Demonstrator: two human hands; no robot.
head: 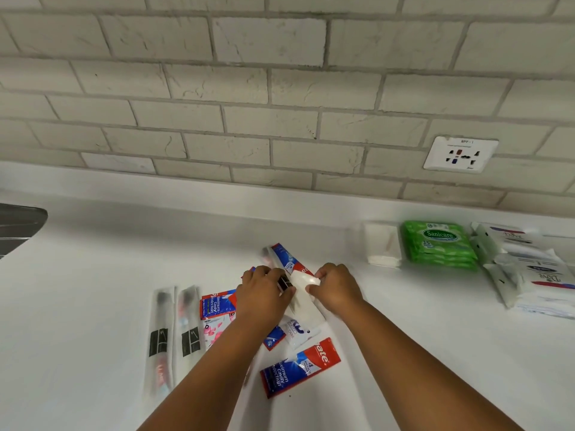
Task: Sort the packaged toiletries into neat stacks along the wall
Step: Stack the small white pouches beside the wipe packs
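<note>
On the white counter [109,275], my left hand [264,293] and my right hand [334,290] both grip one clear packaged toothbrush [300,283] over a loose pile of sachets. A red and blue toothpaste sachet [287,259] lies just beyond my fingers. Another toothpaste sachet [298,367] lies nearer me, and a third [217,304] sits left of my left wrist over a pink floral sachet [213,332]. Two wrapped toothbrushes [160,337] [189,325] lie side by side at the left. Part of the pile is hidden under my forearms.
Along the tiled wall at the right stand a white folded stack [381,244], a stack of green wipe packs [438,245] and a loose heap of white soap packets [535,275]. A wall socket [460,154] is above them. A dark sink edge [18,228] shows at the far left.
</note>
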